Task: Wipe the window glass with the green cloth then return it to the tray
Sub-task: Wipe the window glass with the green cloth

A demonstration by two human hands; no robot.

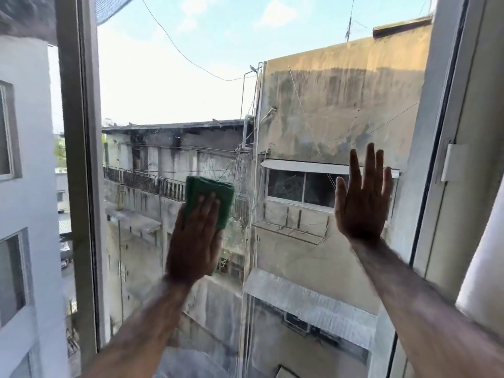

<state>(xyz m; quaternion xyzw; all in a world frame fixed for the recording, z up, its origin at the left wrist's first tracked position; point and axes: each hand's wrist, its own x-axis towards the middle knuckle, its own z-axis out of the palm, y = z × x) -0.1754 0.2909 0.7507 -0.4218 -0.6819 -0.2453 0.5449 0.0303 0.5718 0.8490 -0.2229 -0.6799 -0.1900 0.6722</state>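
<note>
The window glass (272, 105) fills the middle of the head view, with buildings and sky behind it. A folded green cloth (215, 195) lies flat against the pane, left of centre. My left hand (195, 241) presses on the cloth with flat fingers, covering its lower part. Further right, my right hand (361, 197) rests flat on the glass with fingers spread and holds nothing. The left arm looks blurred. No tray is in view.
A grey window frame upright (79, 173) bounds the pane on the left. The white frame (436, 159) bounds it on the right and carries a small white latch block (454, 162). A pale curtain or wall edge (485, 268) sits at far right.
</note>
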